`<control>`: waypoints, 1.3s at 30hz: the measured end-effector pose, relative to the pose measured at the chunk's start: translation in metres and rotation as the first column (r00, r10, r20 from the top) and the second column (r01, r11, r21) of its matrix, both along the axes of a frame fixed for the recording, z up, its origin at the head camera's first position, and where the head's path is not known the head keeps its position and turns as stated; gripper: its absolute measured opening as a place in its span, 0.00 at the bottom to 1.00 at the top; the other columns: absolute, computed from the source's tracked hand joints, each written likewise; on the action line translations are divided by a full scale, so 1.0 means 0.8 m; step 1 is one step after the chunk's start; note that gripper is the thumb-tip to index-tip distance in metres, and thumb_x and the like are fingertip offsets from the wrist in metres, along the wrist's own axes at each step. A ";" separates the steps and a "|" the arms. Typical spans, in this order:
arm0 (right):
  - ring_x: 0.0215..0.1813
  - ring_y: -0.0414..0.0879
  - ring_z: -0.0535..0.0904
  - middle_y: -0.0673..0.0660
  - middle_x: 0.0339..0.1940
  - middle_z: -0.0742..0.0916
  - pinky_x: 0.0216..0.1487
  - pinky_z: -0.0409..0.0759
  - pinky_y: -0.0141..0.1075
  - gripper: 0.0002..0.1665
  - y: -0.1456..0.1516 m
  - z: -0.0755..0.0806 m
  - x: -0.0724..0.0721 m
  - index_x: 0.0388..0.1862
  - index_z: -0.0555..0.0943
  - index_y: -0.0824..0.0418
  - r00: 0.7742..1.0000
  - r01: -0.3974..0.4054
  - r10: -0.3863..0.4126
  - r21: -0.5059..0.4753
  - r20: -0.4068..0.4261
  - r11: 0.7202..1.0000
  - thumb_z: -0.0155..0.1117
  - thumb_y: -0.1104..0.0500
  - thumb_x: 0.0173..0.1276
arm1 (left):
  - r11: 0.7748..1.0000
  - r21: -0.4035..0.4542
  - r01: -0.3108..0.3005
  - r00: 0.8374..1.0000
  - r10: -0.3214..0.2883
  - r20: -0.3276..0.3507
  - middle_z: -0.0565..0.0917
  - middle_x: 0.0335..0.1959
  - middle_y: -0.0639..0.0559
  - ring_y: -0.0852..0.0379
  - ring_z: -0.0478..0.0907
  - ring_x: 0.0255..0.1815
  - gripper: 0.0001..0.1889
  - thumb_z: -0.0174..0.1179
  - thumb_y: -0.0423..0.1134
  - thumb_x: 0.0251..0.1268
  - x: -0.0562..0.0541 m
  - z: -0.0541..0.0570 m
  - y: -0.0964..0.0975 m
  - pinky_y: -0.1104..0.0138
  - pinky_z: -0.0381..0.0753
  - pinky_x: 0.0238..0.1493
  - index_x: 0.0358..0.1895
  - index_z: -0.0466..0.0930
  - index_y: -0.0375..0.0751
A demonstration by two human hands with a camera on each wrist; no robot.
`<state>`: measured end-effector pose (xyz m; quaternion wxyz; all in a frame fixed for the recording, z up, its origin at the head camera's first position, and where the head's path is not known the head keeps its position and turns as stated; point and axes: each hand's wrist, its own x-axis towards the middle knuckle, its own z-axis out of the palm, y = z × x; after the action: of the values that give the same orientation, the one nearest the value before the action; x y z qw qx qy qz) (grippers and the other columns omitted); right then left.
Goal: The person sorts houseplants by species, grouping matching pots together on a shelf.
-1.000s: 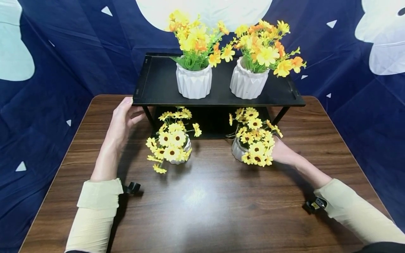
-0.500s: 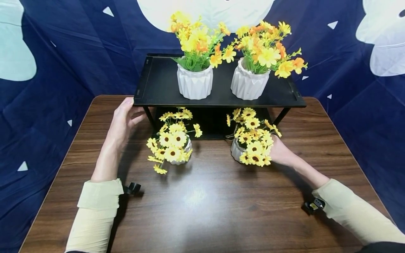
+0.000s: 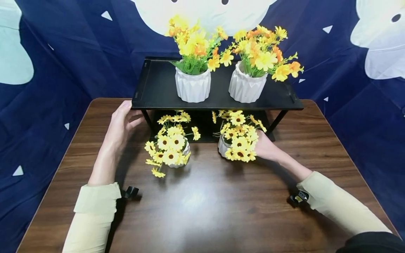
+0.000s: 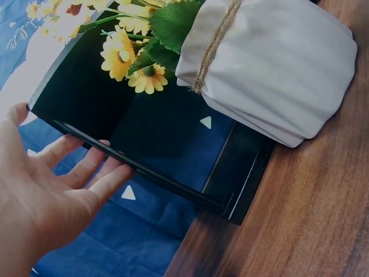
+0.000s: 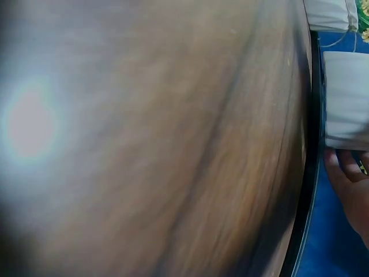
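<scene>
My left hand (image 3: 118,123) is at the left front corner of a black two-tier shelf (image 3: 158,84); its thumb rests by the top edge and its fingers (image 4: 106,179) touch the side post. Beside it stands a white pot (image 4: 277,63) tied with twine, holding small yellow daisies (image 3: 171,142). My right hand (image 3: 265,146) is at the right side of a second white pot (image 3: 223,146) of yellow daisies (image 3: 238,140). In the right wrist view, its fingertips (image 5: 331,156) press against that pot's side, and no finger crosses the pot's visible face. The flowers hide part of this hand.
Two white ribbed pots (image 3: 193,86) (image 3: 248,86) of yellow and orange flowers stand on the upper tier. The lower tier (image 3: 205,135) lies behind the daisy pots. A brown wood table (image 3: 196,225) is underneath, with a blue patterned cloth (image 3: 79,52) behind.
My right hand and the right daisy pot have moved left and slightly back toward the shelf. The left hand stays at the shelf corner; the head view has shifted a little.
</scene>
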<state>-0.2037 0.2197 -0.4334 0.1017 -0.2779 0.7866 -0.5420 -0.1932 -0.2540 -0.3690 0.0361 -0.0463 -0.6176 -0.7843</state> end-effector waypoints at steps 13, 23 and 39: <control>0.57 0.30 0.76 0.68 0.62 0.83 0.60 0.74 0.26 0.36 -0.045 0.004 -0.037 0.66 0.75 0.69 0.989 0.093 -0.071 0.171 -0.128 0.981 0.74 0.68 0.57 | 1.000 0.003 0.009 1.000 -0.009 -0.004 0.82 0.51 0.57 0.57 0.80 0.52 0.13 0.52 0.50 0.80 0.000 0.001 0.001 0.70 0.84 0.53 0.52 0.80 0.48; 0.65 0.54 0.79 0.63 0.66 0.82 0.69 0.74 0.49 0.41 -0.084 0.006 -0.069 0.69 0.74 0.63 0.987 0.150 -0.131 0.224 -0.097 0.963 0.78 0.57 0.58 | 1.000 -0.009 0.004 1.000 -0.004 -0.004 0.82 0.51 0.57 0.57 0.79 0.53 0.13 0.52 0.50 0.80 0.003 -0.001 -0.001 0.70 0.84 0.54 0.52 0.80 0.48; 0.65 0.41 0.70 0.57 0.74 0.71 0.63 0.74 0.33 0.50 -0.127 0.002 -0.103 0.81 0.54 0.58 0.991 0.009 0.003 -0.091 0.132 0.996 0.67 0.69 0.64 | 1.000 -0.006 0.003 1.000 -0.003 -0.009 0.82 0.51 0.57 0.60 0.81 0.51 0.13 0.52 0.50 0.80 0.000 0.000 -0.001 0.69 0.84 0.53 0.53 0.80 0.49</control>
<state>-0.2863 0.1182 -0.4319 0.1399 -0.2446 0.7529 -0.5948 -0.1929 -0.2551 -0.3694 0.0373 -0.0508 -0.6198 -0.7822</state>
